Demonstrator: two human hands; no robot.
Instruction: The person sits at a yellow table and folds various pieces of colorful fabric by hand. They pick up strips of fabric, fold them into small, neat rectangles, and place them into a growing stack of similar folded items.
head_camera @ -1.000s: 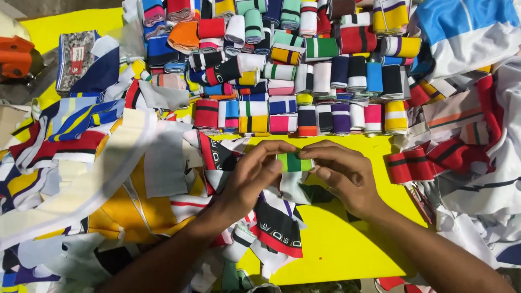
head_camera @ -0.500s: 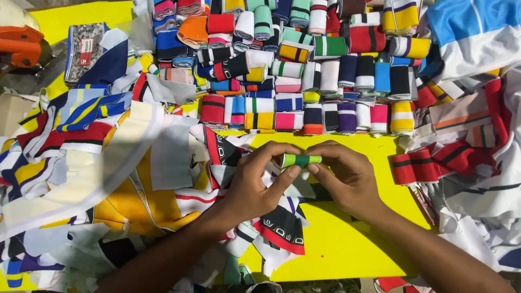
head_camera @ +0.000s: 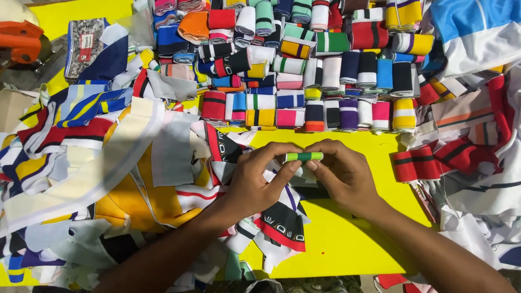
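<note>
Both of my hands meet over a yellow table [head_camera: 336, 244] and pinch a small green and white striped fabric roll [head_camera: 304, 157] between thumbs and fingertips. My left hand [head_camera: 259, 179] grips its left end, my right hand [head_camera: 343, 172] grips its right end. The roll lies level, a little above the table. Just beyond it stand rows of finished striped fabric rolls [head_camera: 304, 103] in many colours. Loose striped fabric strips [head_camera: 282, 222] lie under my left wrist.
A big heap of loose fabric pieces [head_camera: 108, 168] covers the table's left half. More striped cloth [head_camera: 467, 146] is piled on the right. An orange tool [head_camera: 24, 43] sits at the far left corner, beside a patterned pouch [head_camera: 81, 49].
The roll between my fingers has grown tighter and thinner as both hands turned it. The hands have stayed in the same spot over the table.
</note>
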